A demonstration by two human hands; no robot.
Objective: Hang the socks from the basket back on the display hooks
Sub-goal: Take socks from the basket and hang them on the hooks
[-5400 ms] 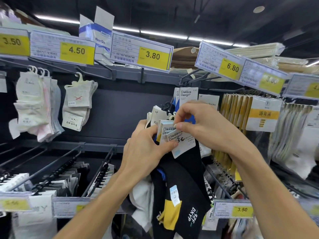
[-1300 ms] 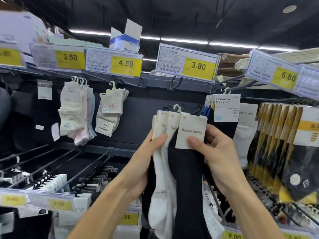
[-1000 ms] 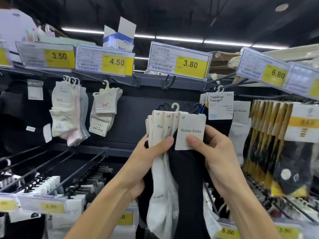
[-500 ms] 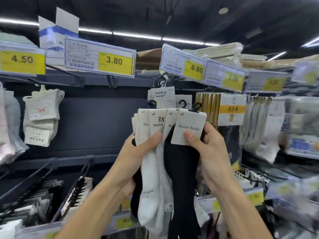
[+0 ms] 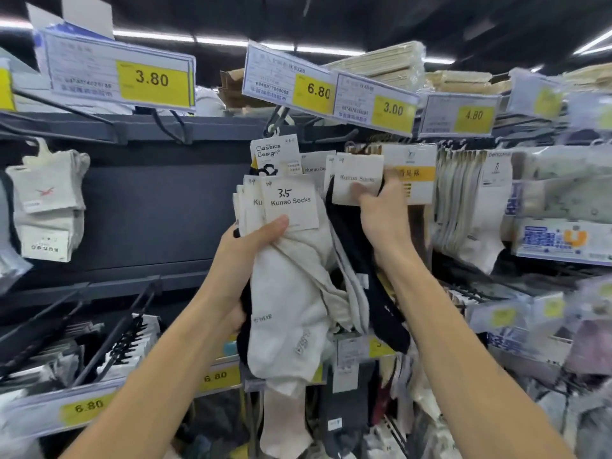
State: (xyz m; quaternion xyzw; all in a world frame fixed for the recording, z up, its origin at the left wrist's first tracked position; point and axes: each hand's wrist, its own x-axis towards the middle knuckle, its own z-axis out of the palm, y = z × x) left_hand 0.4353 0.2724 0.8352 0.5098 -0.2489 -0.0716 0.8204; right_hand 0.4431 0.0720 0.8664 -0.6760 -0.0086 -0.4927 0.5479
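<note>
My left hand (image 5: pixel 246 256) grips a bundle of white Kunao socks (image 5: pixel 291 293), its thumb pressed under the front card marked 3.5 (image 5: pixel 289 203). My right hand (image 5: pixel 384 220) holds a separate black pair of socks (image 5: pixel 351 246) by its white Kunao card (image 5: pixel 357 183), raised to the right against the hanging packs. A display hook (image 5: pixel 276 120) under the 6.80 tag carries a Classics Design pair (image 5: pixel 273 154). The basket is out of view.
Price tags 3.80 (image 5: pixel 152 79), 6.80 (image 5: pixel 318 91), 3.00 (image 5: pixel 392 109) and 4.80 (image 5: pixel 473 114) line the top rail. White socks (image 5: pixel 46 200) hang at the left. Packs with yellow bands (image 5: pixel 410 173) and white packs (image 5: pixel 463 200) hang at the right. Lower hooks (image 5: pixel 116 336) jut out.
My right hand has pulled the black pair away from the bundle, up and to the right. My left hand keeps the white bundle. The view has swung to the right.
</note>
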